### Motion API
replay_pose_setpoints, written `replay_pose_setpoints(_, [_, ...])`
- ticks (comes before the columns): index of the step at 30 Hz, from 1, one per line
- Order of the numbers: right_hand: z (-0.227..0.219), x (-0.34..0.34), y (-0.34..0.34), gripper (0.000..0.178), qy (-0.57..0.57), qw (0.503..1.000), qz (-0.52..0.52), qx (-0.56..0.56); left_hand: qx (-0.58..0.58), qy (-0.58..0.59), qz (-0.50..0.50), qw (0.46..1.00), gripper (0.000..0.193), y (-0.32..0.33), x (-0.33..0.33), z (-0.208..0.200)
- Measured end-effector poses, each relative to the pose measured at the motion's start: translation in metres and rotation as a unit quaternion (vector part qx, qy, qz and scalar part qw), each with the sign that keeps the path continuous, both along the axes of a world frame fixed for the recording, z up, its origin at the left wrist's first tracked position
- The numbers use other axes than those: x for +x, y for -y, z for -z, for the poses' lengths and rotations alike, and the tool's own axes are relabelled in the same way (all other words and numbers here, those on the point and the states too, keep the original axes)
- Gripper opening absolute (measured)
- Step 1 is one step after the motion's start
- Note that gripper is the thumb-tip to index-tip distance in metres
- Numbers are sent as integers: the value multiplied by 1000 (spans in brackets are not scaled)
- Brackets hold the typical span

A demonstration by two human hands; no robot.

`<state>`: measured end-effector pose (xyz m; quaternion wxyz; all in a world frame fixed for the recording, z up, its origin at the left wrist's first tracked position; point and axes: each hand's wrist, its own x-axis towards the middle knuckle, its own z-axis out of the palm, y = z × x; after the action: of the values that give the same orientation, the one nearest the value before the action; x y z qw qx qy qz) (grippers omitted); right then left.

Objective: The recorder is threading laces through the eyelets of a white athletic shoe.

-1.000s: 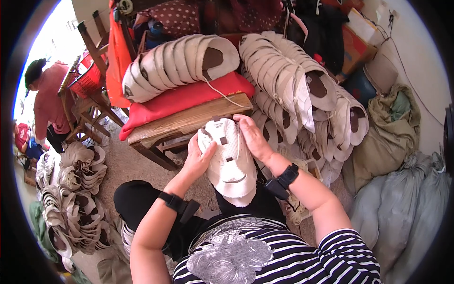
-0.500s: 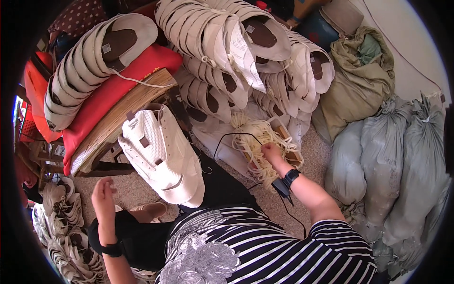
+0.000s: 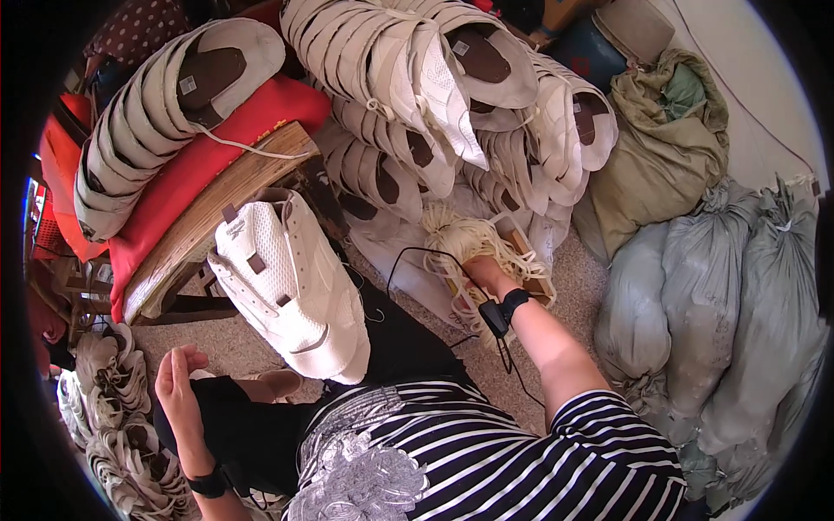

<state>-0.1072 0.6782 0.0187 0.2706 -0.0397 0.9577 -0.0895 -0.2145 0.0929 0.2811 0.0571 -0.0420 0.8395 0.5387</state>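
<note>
A white shoe upper [image 3: 334,282] with a mesh tongue and no laces lies across my black-trousered thigh. My right hand [image 3: 489,274] reaches into a bundle of cream shoelaces [image 3: 456,233] in a small box [image 3: 540,284]; its fingertips are hidden among the strands. Held up beside my left knee, my left hand [image 3: 180,388] is empty, its fingers stretched out and slightly bent. Black bands circle both wrists, and a small black device with a cable hangs at the right one.
A wooden bench [image 3: 217,195] with red cloth [image 3: 287,102] carries a row of nested shoe uppers [image 3: 143,130]. More stacked uppers [image 3: 373,61] stand ahead. Grey sacks [image 3: 708,295] and an olive sack [image 3: 665,165] line the right. Loose uppers [image 3: 130,443] are heaped at lower left.
My right hand has shifted slightly left and deeper among the shoelaces. My left hand has dropped a little and turned, staying empty. The shoe upper has stayed on my thigh.
</note>
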Motion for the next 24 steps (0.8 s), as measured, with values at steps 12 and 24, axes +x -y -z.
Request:
replay_pose_setpoints(12, [17, 6, 18, 29, -85, 792, 537, -277, 27, 3, 64, 998, 22, -33, 4, -7])
replay_pose_setpoints(24, [-266, -44, 148, 16, -77, 765, 354, -533, 196, -139, 289, 927, 41, -108, 12, -54])
